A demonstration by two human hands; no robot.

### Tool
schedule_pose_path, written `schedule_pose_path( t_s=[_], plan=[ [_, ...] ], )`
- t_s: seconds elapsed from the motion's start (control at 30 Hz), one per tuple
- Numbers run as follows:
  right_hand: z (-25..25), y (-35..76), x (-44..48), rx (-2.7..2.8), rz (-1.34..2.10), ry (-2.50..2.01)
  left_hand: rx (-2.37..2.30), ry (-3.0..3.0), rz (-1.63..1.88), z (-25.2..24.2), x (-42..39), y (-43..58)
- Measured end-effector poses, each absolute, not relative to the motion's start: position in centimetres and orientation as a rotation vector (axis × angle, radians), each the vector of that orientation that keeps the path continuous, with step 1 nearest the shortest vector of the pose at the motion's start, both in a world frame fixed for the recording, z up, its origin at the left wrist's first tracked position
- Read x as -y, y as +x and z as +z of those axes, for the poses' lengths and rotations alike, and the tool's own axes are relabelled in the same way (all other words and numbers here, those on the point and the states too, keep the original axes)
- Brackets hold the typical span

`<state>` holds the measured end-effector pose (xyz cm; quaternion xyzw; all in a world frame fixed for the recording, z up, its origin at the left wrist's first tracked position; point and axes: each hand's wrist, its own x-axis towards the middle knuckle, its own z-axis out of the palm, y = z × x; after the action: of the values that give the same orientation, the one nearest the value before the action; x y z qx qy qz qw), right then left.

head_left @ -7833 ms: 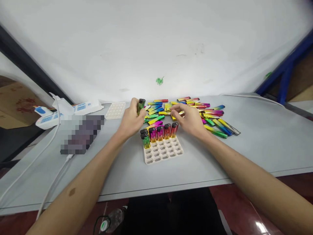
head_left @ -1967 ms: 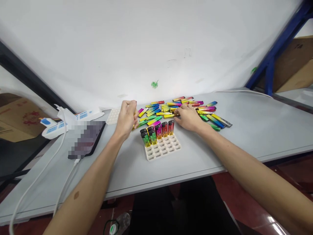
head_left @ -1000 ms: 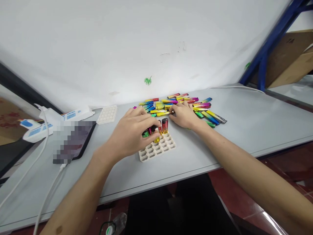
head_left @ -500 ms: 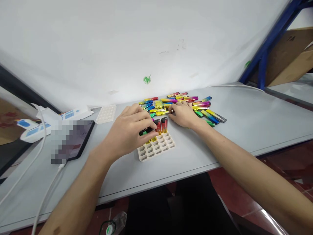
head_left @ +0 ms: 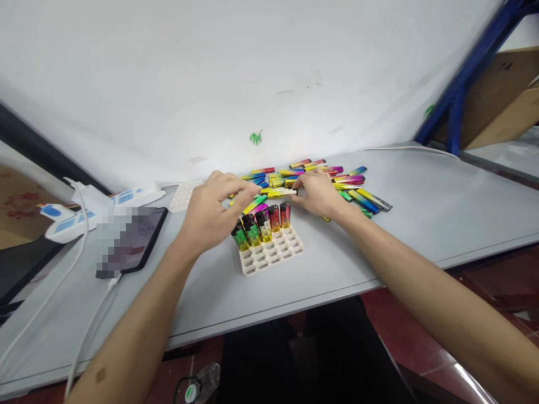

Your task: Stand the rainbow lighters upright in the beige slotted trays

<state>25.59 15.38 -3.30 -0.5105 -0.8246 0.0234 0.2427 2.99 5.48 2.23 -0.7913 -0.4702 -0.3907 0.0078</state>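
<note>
From my distant seat I saw the shiny yellow piece (head_left: 280,193) flat on the surface (head_left: 353,258), beyond the tray (head_left: 269,262), its long axis running left to right. The right grip (head_left: 315,193) was nearer, fingertips seemingly pinched on its right end. The left grip (head_left: 214,213) hung left of the tray with nothing visible in it; whether its fingers met, I could not tell. Upright lighters (head_left: 265,229) filled the tray's far side; bare room lay right of the tray and before it, to the near edge

The bare left hand (head_left: 210,216) and right hand (head_left: 319,194) extend from uncovered forearms (head_left: 408,261), the left one bearing a small, distinct mark (head_left: 100,375), with plain black clothing (head_left: 261,359) covering the lap.
</note>
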Motion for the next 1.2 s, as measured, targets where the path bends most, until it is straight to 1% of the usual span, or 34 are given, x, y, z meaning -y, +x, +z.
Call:
schedule_pose_path(
  t_s=[0.07,0.17,0.3,0.4,0.47,0.57,0.7,0.8,0.93,1.07,1.2],
  plan=[
    [-2.8,25.5,-15.1,2.173,0.199,-1.255,1.650,-2.376,-1.271,1.9,-6.3,2.2],
    [-2.3,24.9,-14.4,2.092,0.396,-0.964,1.785,-2.345,-1.206,1.1,-7.6,1.3],
    [-2.2,23.7,-13.5,2.052,0.560,-0.672,1.649,-2.551,-1.034,0.2,-8.7,1.2],
    [-2.2,23.2,-13.2,2.040,0.606,-0.617,1.558,-2.709,-0.850,-0.1,-8.9,1.4],
    [-2.2,23.3,-13.1,2.043,0.615,-0.634,1.611,-2.728,-0.856,-0.1,-8.8,1.5],
    [-2.5,23.8,-13.6,2.053,0.495,-0.768,1.740,-2.693,-1.013,-0.1,-8.4,1.6],
    [-3.3,24.7,-14.8,2.074,0.096,-1.001,2.008,-2.571,-1.211,-0.5,-8.3,1.4],
    [-3.9,25.2,-15.7,2.109,-0.111,-1.182,2.155,-2.468,-1.489,-0.8,-8.6,1.3],
    [-4.5,25.6,-16.2,2.203,-0.163,-1.365,2.300,-2.368,-1.962,-1.2,-9.1,1.0],
    [-4.8,25.7,-16.4,2.278,-0.147,-1.452,2.434,-2.200,-2.176,-1.1,-9.3,0.9],
    [-4.9,25.6,-16.4,2.274,-0.172,-1.485,2.380,-2.237,-2.376,-0.6,-9.0,1.1]
  ],
)
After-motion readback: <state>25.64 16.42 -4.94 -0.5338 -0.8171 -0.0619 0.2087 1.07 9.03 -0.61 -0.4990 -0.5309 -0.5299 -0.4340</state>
